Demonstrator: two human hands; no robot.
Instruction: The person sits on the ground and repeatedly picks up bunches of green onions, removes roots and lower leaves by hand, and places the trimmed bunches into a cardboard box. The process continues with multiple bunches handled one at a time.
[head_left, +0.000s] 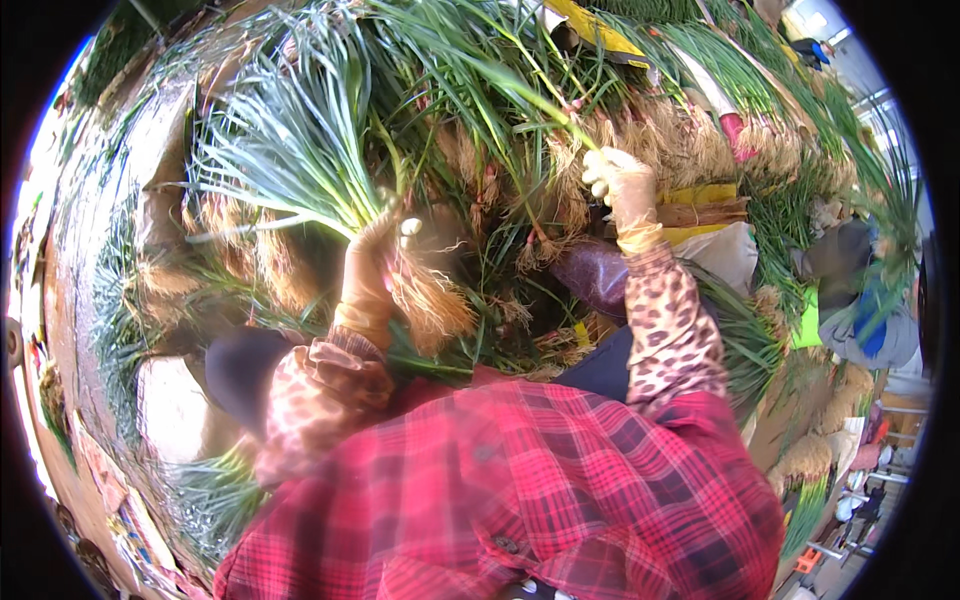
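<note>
My left hand (373, 255), in a thin glove, is closed around a bunch of green onions (330, 172). The leaves fan out to the upper left and the pale, hairy roots (431, 307) hang to the lower right. My right hand (621, 184), also gloved, is raised to the right with its fingers pinched on the end of a single long green stalk (544, 105), which runs up and to the left. Beyond and between my hands lie more green onions (480, 105) with reddish bases and tangled roots.
Rows of bundled green onions (750, 75) stretch to the upper right. A dark purple object (596, 276) lies beside my right forearm, near a pale sack (716, 259). Wet ground (75, 300) runs along the left. Another person (814, 52) is far off at the upper right.
</note>
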